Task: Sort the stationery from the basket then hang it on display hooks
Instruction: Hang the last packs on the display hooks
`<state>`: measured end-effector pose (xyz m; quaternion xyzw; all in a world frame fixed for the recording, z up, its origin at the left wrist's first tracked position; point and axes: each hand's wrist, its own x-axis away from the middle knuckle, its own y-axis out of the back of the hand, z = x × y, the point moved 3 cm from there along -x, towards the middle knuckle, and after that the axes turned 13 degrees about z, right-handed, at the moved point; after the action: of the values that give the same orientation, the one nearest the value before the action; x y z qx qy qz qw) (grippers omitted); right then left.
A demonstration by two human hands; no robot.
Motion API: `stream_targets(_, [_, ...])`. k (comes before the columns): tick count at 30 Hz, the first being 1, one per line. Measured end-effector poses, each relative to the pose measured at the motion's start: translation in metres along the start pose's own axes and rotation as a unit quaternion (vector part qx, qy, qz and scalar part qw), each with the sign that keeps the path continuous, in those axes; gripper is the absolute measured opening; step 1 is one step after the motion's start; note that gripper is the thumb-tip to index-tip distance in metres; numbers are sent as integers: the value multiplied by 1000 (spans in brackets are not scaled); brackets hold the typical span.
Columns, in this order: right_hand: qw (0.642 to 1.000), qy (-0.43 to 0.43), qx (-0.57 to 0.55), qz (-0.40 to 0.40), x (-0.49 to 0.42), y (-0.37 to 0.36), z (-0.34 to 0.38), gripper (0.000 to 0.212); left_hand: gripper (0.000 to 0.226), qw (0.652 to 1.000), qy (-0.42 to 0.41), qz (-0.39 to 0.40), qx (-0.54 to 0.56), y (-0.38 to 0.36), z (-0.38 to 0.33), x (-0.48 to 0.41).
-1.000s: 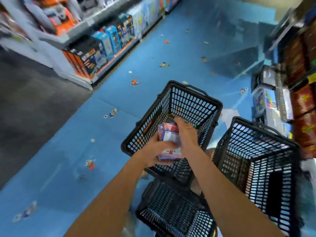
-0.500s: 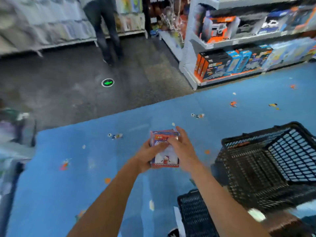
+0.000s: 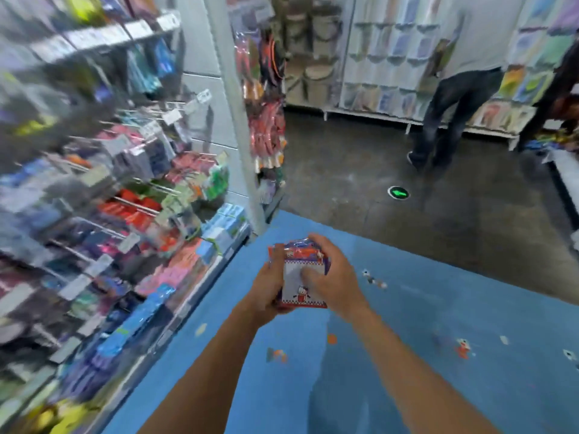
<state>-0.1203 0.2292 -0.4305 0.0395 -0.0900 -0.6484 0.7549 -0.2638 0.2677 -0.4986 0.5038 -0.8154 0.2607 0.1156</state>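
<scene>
A stack of red-and-white stationery packs point(image 3: 301, 295) with a small cartoon figure sits between both hands over the blue floor. My left hand point(image 3: 266, 286) grips the stack from the left and underneath. My right hand point(image 3: 332, 274) curls over the top and right side, thumb on the front. A display rack of hooks point(image 3: 125, 189) full of hanging packets fills the left side, blurred. No basket is in view.
A white upright post point(image 3: 238, 120) ends the rack. Beyond the blue floor point(image 3: 407, 308) lies dark floor with a green arrow mark point(image 3: 398, 193). A person point(image 3: 451, 98) stands at far shelves, and another is at the right edge point(image 3: 560, 89).
The view has swung left from the baskets to the hook rack. The baskets have left the frame. Both hands keep hold of the stack of packs.
</scene>
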Motion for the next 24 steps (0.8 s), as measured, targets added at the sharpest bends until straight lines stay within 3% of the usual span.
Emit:
stream_targets(4, [995, 47, 33, 86, -46, -94, 52, 60, 107, 995, -58, -71, 25, 91, -43, 64])
stream_targets(9, [977, 81, 107, 168, -89, -189, 103, 50, 97, 978, -102, -153, 99, 178, -81, 127])
stream_targets(11, [965, 122, 160, 169, -105, -224, 124, 48, 90, 962, -136, -206, 119, 203, -97, 155])
stream_targets(15, [931, 177, 273, 163, -129, -267, 155, 48, 100, 927, -149, -312, 145, 254, -107, 173])
stream_targets(18, [933, 192, 201, 229, -153, -284, 168, 36, 105, 909, -179, -337, 167, 273, -122, 171])
stream_targets(24, [927, 234, 75, 283, -212, -282, 207, 13, 101, 872, -248, -388, 167, 270, -177, 156])
